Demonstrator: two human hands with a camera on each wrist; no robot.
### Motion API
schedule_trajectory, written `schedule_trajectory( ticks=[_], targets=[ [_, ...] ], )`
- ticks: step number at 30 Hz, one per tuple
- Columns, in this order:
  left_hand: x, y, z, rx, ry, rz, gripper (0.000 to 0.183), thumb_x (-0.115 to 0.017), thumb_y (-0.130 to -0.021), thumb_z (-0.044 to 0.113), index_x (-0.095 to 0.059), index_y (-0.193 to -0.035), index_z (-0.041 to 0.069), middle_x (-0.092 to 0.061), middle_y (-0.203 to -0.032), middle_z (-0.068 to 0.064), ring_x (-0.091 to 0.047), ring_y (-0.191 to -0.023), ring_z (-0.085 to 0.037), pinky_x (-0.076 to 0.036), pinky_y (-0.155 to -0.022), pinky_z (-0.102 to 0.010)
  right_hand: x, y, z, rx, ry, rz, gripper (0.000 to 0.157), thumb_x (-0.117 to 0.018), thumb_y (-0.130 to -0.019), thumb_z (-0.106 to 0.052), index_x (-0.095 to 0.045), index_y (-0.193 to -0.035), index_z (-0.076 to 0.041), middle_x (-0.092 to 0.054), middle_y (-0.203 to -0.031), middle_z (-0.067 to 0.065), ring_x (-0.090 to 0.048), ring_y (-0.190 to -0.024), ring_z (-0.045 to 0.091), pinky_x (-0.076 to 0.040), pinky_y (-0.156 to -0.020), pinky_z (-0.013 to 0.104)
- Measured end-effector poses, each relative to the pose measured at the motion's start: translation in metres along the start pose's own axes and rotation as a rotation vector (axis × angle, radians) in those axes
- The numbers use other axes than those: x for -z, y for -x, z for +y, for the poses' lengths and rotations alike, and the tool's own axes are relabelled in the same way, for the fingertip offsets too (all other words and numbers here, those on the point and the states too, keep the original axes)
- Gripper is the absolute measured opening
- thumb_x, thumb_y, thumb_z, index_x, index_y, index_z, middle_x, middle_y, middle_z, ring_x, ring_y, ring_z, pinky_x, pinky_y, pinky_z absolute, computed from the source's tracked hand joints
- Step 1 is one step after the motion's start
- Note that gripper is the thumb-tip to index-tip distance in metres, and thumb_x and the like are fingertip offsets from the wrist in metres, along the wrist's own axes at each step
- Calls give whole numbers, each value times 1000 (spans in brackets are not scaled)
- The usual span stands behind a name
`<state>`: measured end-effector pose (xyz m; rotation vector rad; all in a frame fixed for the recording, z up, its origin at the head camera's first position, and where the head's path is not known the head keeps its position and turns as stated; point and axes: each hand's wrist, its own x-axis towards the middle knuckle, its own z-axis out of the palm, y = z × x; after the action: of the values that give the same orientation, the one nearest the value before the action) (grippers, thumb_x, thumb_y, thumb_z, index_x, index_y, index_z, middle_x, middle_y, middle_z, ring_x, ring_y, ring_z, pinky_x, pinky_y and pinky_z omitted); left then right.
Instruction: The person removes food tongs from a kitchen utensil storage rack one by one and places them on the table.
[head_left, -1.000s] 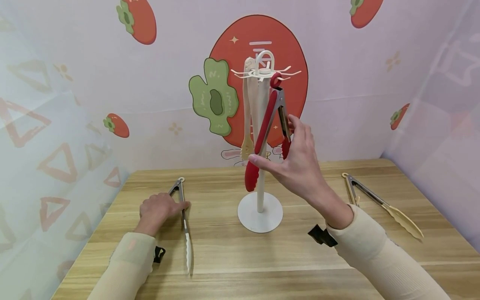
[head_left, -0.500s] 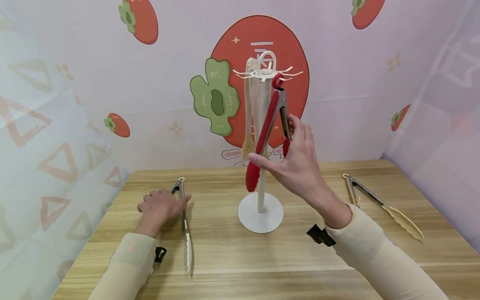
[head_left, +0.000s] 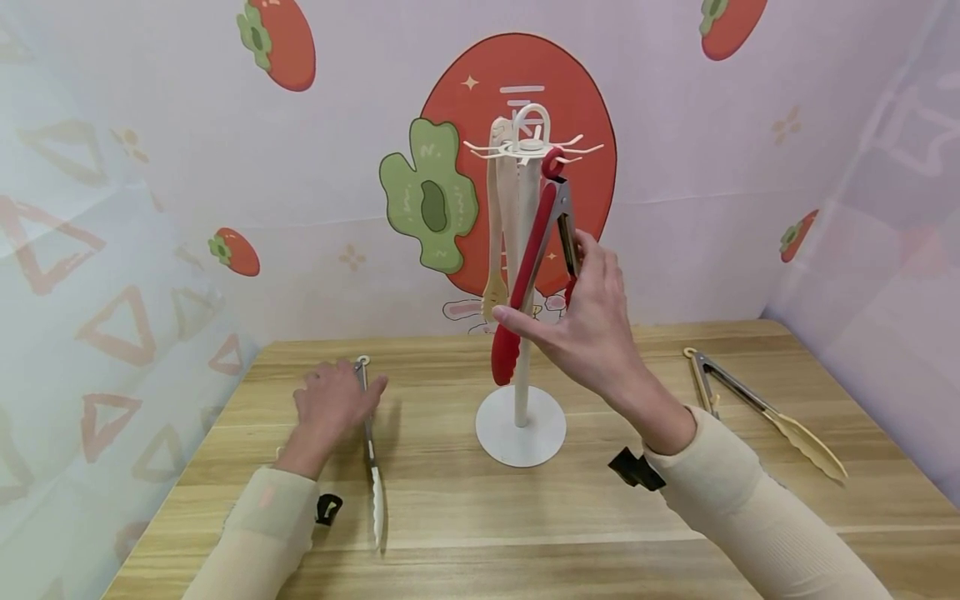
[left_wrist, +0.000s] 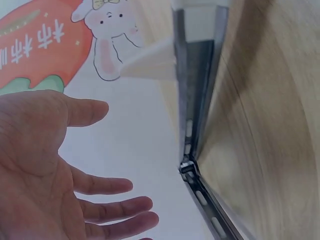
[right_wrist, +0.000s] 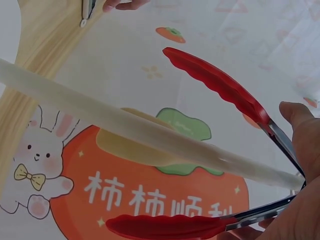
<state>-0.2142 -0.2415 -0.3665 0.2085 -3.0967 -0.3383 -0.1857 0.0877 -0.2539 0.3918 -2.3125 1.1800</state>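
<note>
right hand [head_left: 588,325] grips red tongs [head_left: 533,246] beside a stand [head_left: 521,406]. left hand [head_left: 333,404] (fingers spread) hovers by white-tipped tongs [head_left: 377,500].

Left hand [head_left: 335,406] — shifted forward, slightly rightward

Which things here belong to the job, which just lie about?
In the job, apparently:
red-and-metal tongs at right hand
white hook-topped stand
white-tipped metal tongs by left hand

Seemingly idle:
yellow-tipped metal tongs, far right
fruit-print backdrop

Pale persimmon-print backdrop [head_left: 322,167], wood-grain tabletop [head_left: 450,517]
</note>
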Motion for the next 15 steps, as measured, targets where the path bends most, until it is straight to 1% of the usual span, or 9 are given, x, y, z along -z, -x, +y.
schedule_trajectory(
  ticks=[7, 11, 15],
  targets=[
    [5, 6, 11, -59, 15, 22, 73, -53, -99, 54, -50, -127, -13, -51, -124, -40, -49, -115, -59, -43, -86, -69, -2, -1, 1, -9, 7, -7, 106, -87, -77, -42, -25, -155, -5, -41, -140, 16, -40, -126, 29, -42, -98, 57],
    [10, 10, 18, -80, 14, 32, 72, -54, -99, 52, -49, -130, -13, -51, -125, -39, -50, -113, -57, -45, -85, -67, -3, -2, 2, -7, 9, -7, 103, -86, -78, -39, -26, -154, -4, -41, -138, 17, -41, -125, 30, -42, -98, 58],
    [14, 12, 25, -101, 17, 48, 71, -55, -99, 51, -50, -130, -13, -52, -122, -37, -53, -109, -54, -46, -83, -64, -4, -2, 2, -3, 1, -2, 101, -86, -78, -39, -28, -153, -3, -43, -136, 17, -42, -123, 30, -43, -96, 57]
  ],
)
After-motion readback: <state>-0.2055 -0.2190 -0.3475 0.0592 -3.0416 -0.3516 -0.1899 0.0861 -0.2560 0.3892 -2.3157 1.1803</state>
